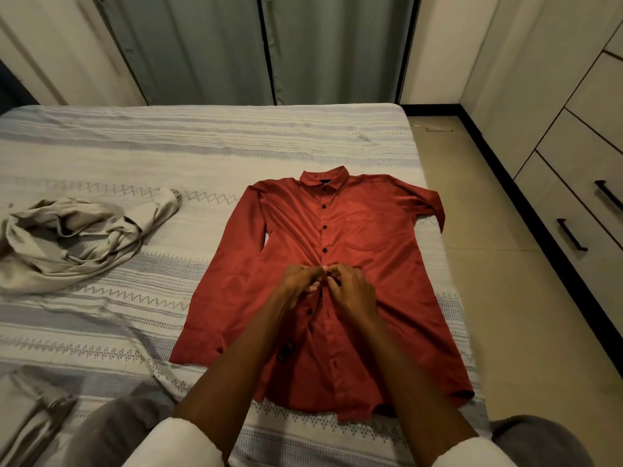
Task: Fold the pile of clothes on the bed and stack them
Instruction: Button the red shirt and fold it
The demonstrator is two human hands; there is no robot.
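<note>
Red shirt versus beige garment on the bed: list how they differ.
The red shirt lies spread flat, front up; the beige garment is crumpled in a heap. Both hands, left and right, pinch the red shirt's button strip; nothing touches the beige garment. Both are unfolded on the bed.

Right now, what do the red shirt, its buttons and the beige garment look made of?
Red shirt: a thin, smooth woven fabric with a slight sheen, maybe satin or a synthetic blend; soft highlights, fine creases at both hands. Buttons: small, dark, probably plastic; too small to confirm. Beige garment: matte, soft cloth, possibly cotton or linen blend; it slumps in loose crumpled folds.
</note>
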